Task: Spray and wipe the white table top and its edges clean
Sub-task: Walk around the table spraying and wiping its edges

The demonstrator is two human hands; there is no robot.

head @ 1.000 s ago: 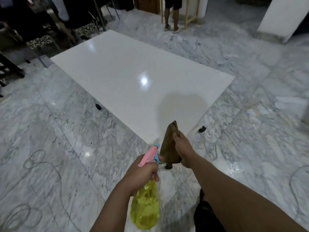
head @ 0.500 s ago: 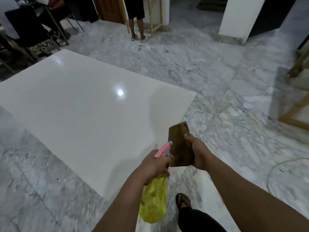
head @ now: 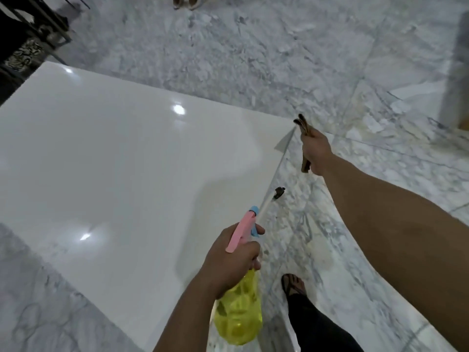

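Note:
The glossy white table top (head: 121, 158) fills the left and middle of the head view, its right edge running down toward me. My left hand (head: 233, 257) grips a yellow spray bottle (head: 238, 316) with a pink trigger and blue nozzle, held over the near right edge and pointing across the top. My right hand (head: 316, 152) is raised by the far right corner, closed around a bunched brown cloth (head: 303, 128) that sticks out above and below the fist.
Grey marble floor (head: 253, 52) surrounds the table. A small black foot or bracket (head: 278, 192) shows at the right edge. My sandalled foot (head: 293, 284) stands beside that edge. Dark chairs (head: 28, 34) crowd the far left corner; another person's feet (head: 184, 2) are at the top.
I have stepped closer, so the table now fills the view. My right hand with the cloth has moved away from the bottle, out to the far right corner.

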